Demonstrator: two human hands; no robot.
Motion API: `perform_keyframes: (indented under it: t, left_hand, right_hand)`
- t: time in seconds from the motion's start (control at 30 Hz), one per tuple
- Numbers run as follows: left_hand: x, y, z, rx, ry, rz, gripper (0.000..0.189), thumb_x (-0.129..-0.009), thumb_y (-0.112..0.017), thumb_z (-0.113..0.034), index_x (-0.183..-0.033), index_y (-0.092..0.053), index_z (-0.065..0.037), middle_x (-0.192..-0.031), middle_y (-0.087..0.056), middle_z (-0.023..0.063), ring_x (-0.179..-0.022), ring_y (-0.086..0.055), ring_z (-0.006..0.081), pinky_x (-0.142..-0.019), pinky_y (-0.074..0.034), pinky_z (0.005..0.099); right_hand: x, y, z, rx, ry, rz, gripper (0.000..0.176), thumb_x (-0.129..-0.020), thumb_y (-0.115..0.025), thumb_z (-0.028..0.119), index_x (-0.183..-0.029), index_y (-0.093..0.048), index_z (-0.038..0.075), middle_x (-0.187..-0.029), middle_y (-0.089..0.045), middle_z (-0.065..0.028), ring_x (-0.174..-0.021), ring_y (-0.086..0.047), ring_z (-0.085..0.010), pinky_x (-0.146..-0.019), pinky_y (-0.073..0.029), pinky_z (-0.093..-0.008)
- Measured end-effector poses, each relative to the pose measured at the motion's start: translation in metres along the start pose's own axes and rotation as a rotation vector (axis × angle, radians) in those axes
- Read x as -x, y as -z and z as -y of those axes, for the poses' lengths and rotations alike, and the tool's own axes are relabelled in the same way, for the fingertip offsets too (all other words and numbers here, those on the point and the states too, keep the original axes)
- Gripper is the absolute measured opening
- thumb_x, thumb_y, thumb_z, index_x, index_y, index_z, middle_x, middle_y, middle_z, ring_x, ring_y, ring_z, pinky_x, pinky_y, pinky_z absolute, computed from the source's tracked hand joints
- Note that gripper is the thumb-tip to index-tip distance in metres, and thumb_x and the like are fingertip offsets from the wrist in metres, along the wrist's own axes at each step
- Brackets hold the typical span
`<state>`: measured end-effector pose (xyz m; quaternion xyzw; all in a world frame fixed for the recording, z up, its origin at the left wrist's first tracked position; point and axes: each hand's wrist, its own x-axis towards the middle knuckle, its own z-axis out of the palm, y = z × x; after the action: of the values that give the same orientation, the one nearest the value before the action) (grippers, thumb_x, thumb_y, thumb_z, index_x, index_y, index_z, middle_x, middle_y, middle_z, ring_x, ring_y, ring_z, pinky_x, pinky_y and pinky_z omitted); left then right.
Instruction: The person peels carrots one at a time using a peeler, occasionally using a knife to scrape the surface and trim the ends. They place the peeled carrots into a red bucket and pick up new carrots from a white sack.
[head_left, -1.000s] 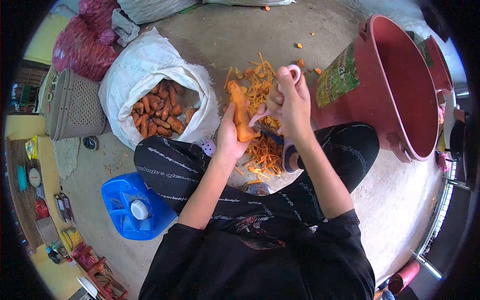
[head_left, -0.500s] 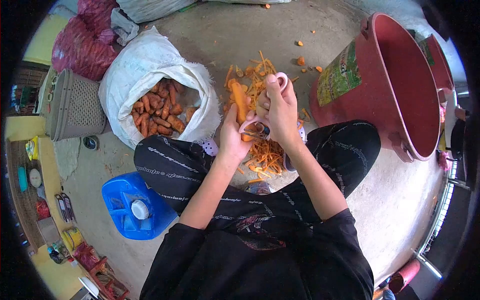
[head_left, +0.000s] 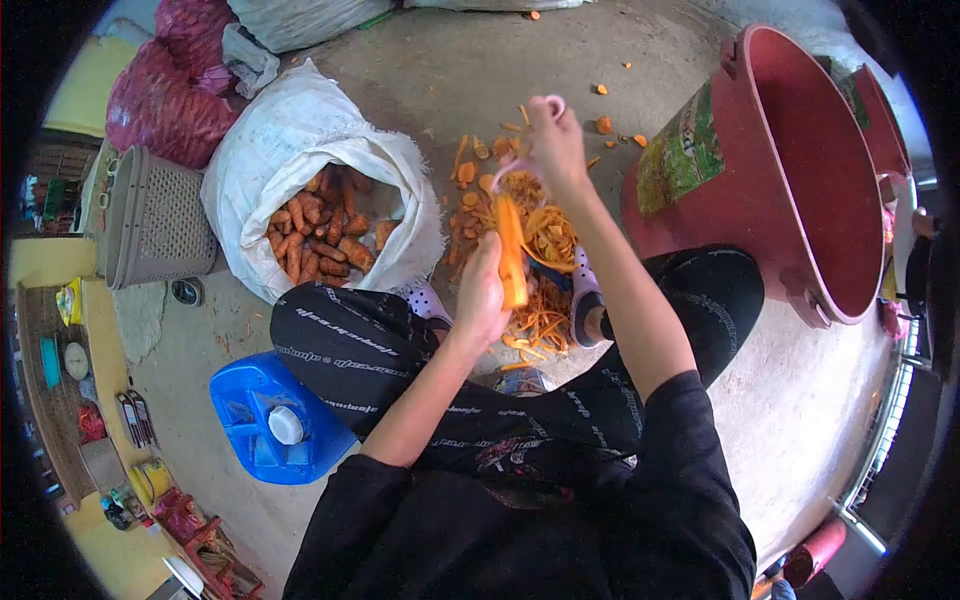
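My left hand [head_left: 483, 292] is closed around a peeled orange carrot [head_left: 511, 260], which points up and away from me between my knees. Gripped in my right hand [head_left: 557, 150] is a pink peeler [head_left: 510, 172]; its head is at the carrot's far end and its handle loop sticks out above my fingers. Beneath and beyond both hands, orange peelings [head_left: 550, 238] and small carrot pieces lie heaped on the floor. To the left, an open white sack [head_left: 290, 125] holds several unpeeled carrots [head_left: 318, 235].
A large red tub [head_left: 690, 225] stands tilted at the right. On the left are a blue jerrycan [head_left: 262, 415], a grey perforated basket [head_left: 165, 215] and a red mesh sack [head_left: 165, 110]. My feet in dotted clogs [head_left: 585, 285] flank the peelings.
My right hand has moved up and away with the peeler, from the carrot's near part to its far end. The carrot in my left hand has shifted slightly nearer and to the right.
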<state>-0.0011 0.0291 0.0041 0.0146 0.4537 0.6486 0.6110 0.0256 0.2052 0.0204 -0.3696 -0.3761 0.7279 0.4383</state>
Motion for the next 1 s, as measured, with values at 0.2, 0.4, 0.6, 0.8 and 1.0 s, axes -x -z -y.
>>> perform_keyframes:
  t: [0.2,0.4,0.6,0.8,1.0]
  left_hand:
    - [-0.003,0.000,-0.013,0.145,0.044,0.253,0.043,-0.096,-0.041,-0.038,-0.126,-0.045,-0.008,-0.085,-0.052,0.0014,-0.077,-0.051,0.0134,-0.061,-0.046,0.0321]
    - [-0.010,0.003,-0.016,0.184,0.051,0.158,0.029,-0.097,-0.040,-0.028,-0.115,-0.051,-0.009,-0.094,-0.057,0.0021,-0.084,-0.054,0.0136,-0.073,-0.047,0.0376]
    - [-0.004,-0.003,-0.021,0.210,0.013,0.076,0.031,-0.097,-0.035,-0.031,-0.114,-0.050,-0.010,-0.089,-0.056,0.0011,-0.078,-0.052,0.0138,-0.070,-0.046,0.0334]
    - [-0.005,0.004,-0.020,0.264,0.032,0.189,0.032,-0.098,-0.033,-0.033,-0.115,-0.050,-0.011,-0.077,-0.050,-0.0043,-0.072,-0.051,0.0112,-0.066,-0.046,0.0321]
    - [-0.001,-0.001,-0.025,0.285,0.016,0.256,0.025,-0.098,-0.036,-0.029,-0.094,-0.054,-0.013,-0.075,-0.053,-0.0056,-0.076,-0.056,0.0111,-0.073,-0.047,0.0303]
  right_hand:
    - [-0.059,0.016,-0.011,0.684,0.381,-0.183,0.023,-0.092,-0.051,0.025,-0.095,-0.037,0.007,-0.071,-0.053,-0.0078,-0.058,-0.057,-0.0132,-0.052,-0.044,-0.0269]
    - [0.009,0.006,0.029,0.381,0.418,0.109,0.022,-0.094,-0.049,0.023,-0.097,-0.036,0.006,-0.071,-0.052,-0.0062,-0.061,-0.059,-0.0154,-0.050,-0.044,-0.0269]
    - [0.091,-0.007,0.054,-0.154,0.031,0.097,0.019,-0.094,-0.051,0.024,-0.093,-0.036,0.012,-0.062,-0.036,0.0013,-0.045,-0.034,-0.0060,-0.038,-0.034,-0.0210]
    - [0.118,-0.012,0.037,-0.160,-0.047,0.124,0.018,-0.094,-0.050,0.024,-0.093,-0.037,0.013,-0.065,-0.036,0.0027,-0.048,-0.034,-0.0043,-0.038,-0.028,-0.0190]
    - [0.116,-0.013,0.029,-0.129,-0.059,0.058,0.018,-0.095,-0.050,0.025,-0.094,-0.037,0.012,-0.064,-0.036,0.0029,-0.048,-0.033,-0.0043,-0.038,-0.028,-0.0185]
